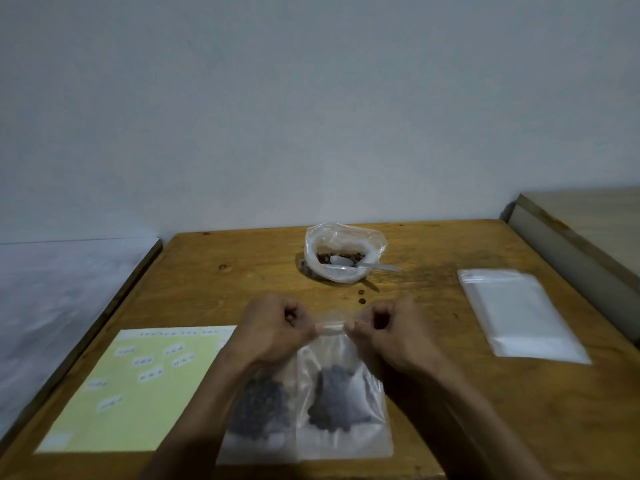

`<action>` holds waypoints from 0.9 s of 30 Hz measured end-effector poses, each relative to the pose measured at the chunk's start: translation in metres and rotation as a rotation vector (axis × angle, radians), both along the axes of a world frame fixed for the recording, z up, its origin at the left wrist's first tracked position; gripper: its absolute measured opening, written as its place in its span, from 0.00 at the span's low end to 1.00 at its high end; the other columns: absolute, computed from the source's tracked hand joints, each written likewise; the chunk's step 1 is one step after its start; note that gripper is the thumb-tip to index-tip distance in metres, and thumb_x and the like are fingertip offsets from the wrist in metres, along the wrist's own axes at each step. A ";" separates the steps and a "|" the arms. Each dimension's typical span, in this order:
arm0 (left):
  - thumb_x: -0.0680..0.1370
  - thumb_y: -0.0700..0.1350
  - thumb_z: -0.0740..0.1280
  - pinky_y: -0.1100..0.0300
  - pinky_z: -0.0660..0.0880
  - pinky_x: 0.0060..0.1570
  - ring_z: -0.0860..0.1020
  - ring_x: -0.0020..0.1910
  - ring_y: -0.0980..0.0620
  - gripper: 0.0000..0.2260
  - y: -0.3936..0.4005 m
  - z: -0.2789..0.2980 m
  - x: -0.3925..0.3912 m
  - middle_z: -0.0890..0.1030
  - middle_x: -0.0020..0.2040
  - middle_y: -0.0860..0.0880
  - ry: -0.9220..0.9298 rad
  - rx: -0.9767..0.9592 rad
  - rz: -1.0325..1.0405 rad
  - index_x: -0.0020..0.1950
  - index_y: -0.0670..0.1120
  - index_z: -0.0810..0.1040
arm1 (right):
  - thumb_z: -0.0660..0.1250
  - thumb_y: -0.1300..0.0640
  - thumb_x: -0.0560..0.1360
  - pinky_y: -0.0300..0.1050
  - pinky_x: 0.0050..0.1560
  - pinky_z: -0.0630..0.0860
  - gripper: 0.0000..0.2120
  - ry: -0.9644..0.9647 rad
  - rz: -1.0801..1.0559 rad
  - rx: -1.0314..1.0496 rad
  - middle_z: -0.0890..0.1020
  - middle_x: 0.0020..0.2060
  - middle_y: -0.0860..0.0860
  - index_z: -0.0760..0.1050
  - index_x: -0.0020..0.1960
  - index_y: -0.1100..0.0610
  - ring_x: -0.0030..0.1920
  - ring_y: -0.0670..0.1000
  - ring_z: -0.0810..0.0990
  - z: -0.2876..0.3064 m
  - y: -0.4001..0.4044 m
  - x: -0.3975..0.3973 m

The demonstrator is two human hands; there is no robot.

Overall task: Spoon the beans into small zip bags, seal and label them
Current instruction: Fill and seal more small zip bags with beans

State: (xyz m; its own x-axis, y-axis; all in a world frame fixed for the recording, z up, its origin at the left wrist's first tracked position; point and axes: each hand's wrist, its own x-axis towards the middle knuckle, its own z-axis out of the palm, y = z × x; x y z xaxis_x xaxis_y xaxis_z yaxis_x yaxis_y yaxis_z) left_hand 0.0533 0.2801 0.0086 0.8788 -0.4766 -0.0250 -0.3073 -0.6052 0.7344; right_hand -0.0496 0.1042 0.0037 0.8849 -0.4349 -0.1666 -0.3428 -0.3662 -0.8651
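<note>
Filled bag [341, 393], held near of the bean sack [341, 252], is pinched at its zip strip by left hand [273, 329] and right hand [391, 332], apparently for sealing; spoon [349, 262] parked in sack.

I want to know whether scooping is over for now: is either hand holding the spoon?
No. The spoon lies in the open bean bag, while the left hand and right hand pinch a zip bag's top.

Bare wood table [214, 282] is free btw. the hands and the far edge on the left side. Center back is blocked by open bean bag [343, 252] w/ spoon [349, 262]. Label sheet [138, 386] takes front left, stack of empty zip bags [519, 313] right. Two loose beans [362, 296] lie just in front of the bean bag.
</note>
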 end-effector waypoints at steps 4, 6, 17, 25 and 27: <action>0.69 0.46 0.79 0.60 0.73 0.33 0.76 0.31 0.59 0.08 -0.004 -0.005 0.001 0.80 0.32 0.55 -0.081 0.147 0.013 0.34 0.50 0.81 | 0.74 0.47 0.73 0.47 0.45 0.82 0.07 0.027 0.004 -0.362 0.82 0.40 0.44 0.80 0.46 0.48 0.43 0.44 0.81 -0.006 0.010 0.006; 0.68 0.46 0.79 0.59 0.73 0.35 0.77 0.35 0.57 0.07 -0.005 -0.007 0.001 0.80 0.34 0.55 -0.120 0.180 0.002 0.36 0.51 0.81 | 0.73 0.43 0.73 0.48 0.51 0.80 0.12 0.061 0.042 -0.540 0.81 0.48 0.45 0.79 0.52 0.48 0.51 0.47 0.78 -0.007 0.013 0.005; 0.73 0.52 0.76 0.73 0.70 0.41 0.77 0.45 0.63 0.19 -0.034 0.011 -0.007 0.83 0.53 0.53 -0.274 -0.041 0.035 0.62 0.50 0.82 | 0.71 0.44 0.75 0.50 0.64 0.74 0.22 -0.113 -0.135 -0.404 0.75 0.65 0.46 0.74 0.67 0.46 0.64 0.48 0.72 -0.001 -0.008 -0.003; 0.76 0.50 0.73 0.57 0.81 0.48 0.79 0.44 0.60 0.11 -0.136 0.030 -0.058 0.81 0.47 0.54 -0.323 -0.206 -0.207 0.57 0.48 0.83 | 0.71 0.50 0.76 0.52 0.56 0.78 0.15 -0.199 -0.527 -0.359 0.81 0.60 0.51 0.79 0.62 0.51 0.57 0.52 0.79 0.009 -0.110 -0.041; 0.78 0.52 0.71 0.55 0.81 0.50 0.79 0.48 0.58 0.13 -0.166 0.024 -0.072 0.82 0.51 0.53 -0.313 -0.139 -0.284 0.61 0.50 0.82 | 0.71 0.50 0.76 0.54 0.60 0.76 0.19 -0.088 -0.583 -0.426 0.80 0.63 0.53 0.78 0.65 0.53 0.63 0.56 0.77 0.001 -0.137 -0.049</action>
